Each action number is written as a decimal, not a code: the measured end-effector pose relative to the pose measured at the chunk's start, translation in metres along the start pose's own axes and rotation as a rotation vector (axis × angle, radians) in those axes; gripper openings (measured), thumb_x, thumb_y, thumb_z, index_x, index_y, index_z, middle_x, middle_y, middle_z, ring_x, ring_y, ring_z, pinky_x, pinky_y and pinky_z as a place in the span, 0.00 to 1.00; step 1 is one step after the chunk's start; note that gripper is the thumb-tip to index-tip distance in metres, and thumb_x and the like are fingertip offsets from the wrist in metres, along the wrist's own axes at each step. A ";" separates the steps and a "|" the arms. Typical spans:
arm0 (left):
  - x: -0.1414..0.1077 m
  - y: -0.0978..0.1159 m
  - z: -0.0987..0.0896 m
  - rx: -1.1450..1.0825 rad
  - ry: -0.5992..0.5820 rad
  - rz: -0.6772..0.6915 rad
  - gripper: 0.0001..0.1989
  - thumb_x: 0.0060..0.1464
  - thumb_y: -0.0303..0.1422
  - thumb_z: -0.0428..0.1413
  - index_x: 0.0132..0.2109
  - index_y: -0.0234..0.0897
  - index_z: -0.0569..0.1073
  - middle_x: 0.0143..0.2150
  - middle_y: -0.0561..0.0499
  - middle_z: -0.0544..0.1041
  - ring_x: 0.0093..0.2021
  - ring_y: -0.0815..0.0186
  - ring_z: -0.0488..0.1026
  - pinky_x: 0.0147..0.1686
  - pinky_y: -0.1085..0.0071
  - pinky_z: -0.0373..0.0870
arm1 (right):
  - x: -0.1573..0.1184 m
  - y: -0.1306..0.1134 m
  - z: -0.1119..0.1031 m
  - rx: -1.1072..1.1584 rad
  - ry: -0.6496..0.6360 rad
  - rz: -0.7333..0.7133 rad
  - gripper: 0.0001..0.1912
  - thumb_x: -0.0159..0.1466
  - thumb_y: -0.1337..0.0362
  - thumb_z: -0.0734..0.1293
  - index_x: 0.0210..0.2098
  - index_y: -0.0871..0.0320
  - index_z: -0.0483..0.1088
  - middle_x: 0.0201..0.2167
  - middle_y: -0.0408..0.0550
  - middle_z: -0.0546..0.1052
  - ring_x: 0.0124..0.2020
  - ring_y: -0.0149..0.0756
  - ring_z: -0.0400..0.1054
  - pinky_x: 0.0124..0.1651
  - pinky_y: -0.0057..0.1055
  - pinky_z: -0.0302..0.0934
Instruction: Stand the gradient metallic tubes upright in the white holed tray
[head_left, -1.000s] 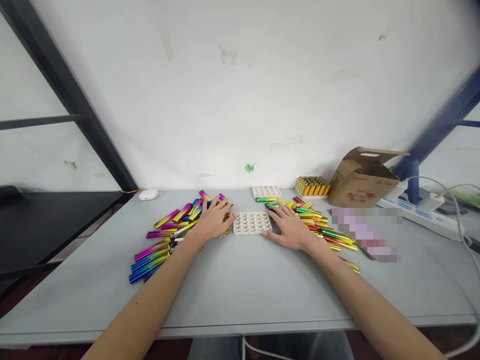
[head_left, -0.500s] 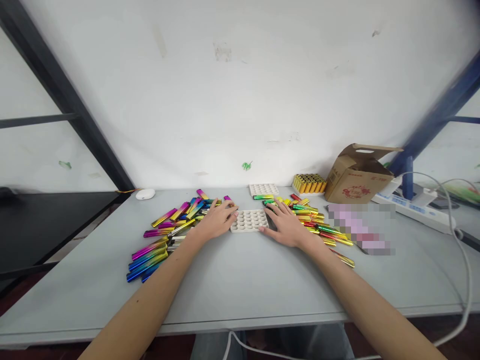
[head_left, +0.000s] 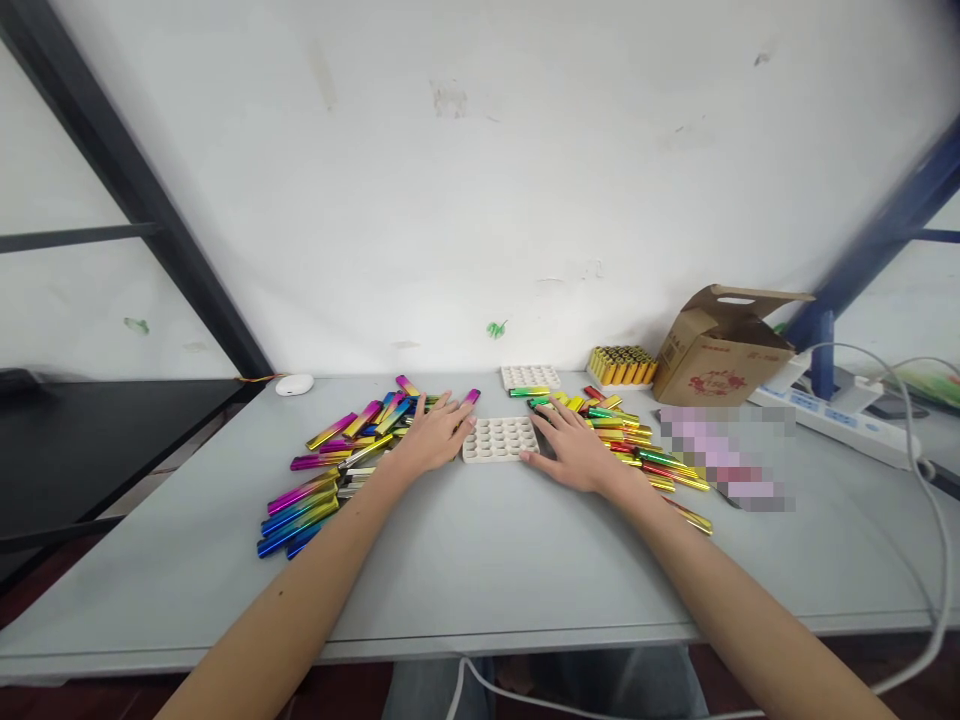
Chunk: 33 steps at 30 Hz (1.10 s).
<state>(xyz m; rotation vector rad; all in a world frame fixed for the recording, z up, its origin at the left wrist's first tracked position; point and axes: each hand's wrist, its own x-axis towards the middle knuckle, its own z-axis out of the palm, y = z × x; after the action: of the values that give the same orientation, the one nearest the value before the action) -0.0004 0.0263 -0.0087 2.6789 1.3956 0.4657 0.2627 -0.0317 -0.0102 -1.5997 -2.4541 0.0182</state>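
A white tray [head_left: 501, 440] with rows of round holes lies between my hands. My left hand [head_left: 430, 436] rests at its left side, fingers spread, beside a pile of shiny purple, blue and gold tubes [head_left: 300, 505]. A purple tube [head_left: 471, 397] lies just beyond its fingertips. My right hand [head_left: 571, 446] has its fingers apart, the thumb at the tray's right edge. Its fingertips are by the green, red and gold tubes [head_left: 664, 468]. Neither hand visibly grips a tube.
Behind stand a second white tray [head_left: 531, 378], a green tube [head_left: 529, 392] before it, and a tray of upright gold tubes [head_left: 624, 368]. An open cardboard box [head_left: 724, 360], a power strip [head_left: 840, 425] with cables and a blurred pink item [head_left: 712, 450] are right. A white case [head_left: 294, 385] lies left.
My left hand has drawn slightly back from the tray's left edge, and the purple tube near its fingertips has shifted right. My right hand has hardly moved.
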 end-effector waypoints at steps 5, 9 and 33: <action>0.001 0.001 0.000 -0.036 0.019 0.006 0.26 0.67 0.43 0.32 0.57 0.44 0.70 0.63 0.49 0.69 0.68 0.54 0.54 0.65 0.40 0.35 | 0.000 0.000 0.000 0.004 -0.005 0.000 0.42 0.65 0.37 0.50 0.66 0.62 0.56 0.68 0.59 0.55 0.70 0.56 0.39 0.67 0.52 0.42; 0.001 0.005 -0.003 -0.051 0.059 0.034 0.29 0.68 0.41 0.30 0.49 0.39 0.75 0.58 0.47 0.72 0.62 0.60 0.65 0.67 0.46 0.32 | 0.000 0.001 0.001 0.008 -0.005 0.006 0.42 0.64 0.36 0.50 0.66 0.61 0.56 0.68 0.58 0.55 0.70 0.55 0.39 0.67 0.51 0.43; 0.009 0.021 -0.008 -0.897 0.476 -0.231 0.20 0.53 0.35 0.58 0.52 0.41 0.64 0.44 0.48 0.76 0.43 0.60 0.79 0.46 0.61 0.73 | 0.001 -0.004 -0.003 0.078 0.117 -0.025 0.31 0.68 0.45 0.53 0.61 0.60 0.63 0.65 0.57 0.61 0.70 0.52 0.42 0.68 0.49 0.45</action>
<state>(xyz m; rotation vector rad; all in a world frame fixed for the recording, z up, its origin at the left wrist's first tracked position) 0.0182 0.0208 0.0054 1.7203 1.1452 1.3684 0.2587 -0.0325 -0.0069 -1.4945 -2.3551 0.0156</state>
